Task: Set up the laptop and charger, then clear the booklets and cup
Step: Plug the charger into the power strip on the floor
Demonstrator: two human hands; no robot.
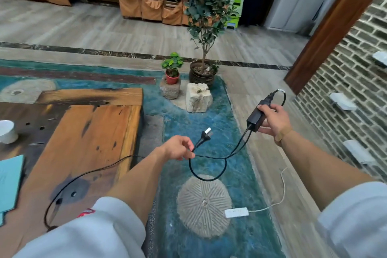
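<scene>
My right hand (274, 121) grips the black charger brick (257, 118) out over the floor to the right of the wooden table (100, 132). My left hand (178, 148) pinches the black cable just behind its wall plug (204, 137), whose prongs point up and away. A thin black cord (88, 174) trails from my left hand back across the table. A white cup (7, 132) stands at the table's far left edge. Light blue booklets (9, 180) lie at the left edge. The laptop is out of sight.
A white power strip (236, 212) with a white lead lies on the floor by a round stone inlay (204, 205). Two potted plants (172, 69) and stone blocks (198, 99) stand beyond the table. A brick wall (356, 90) runs along the right.
</scene>
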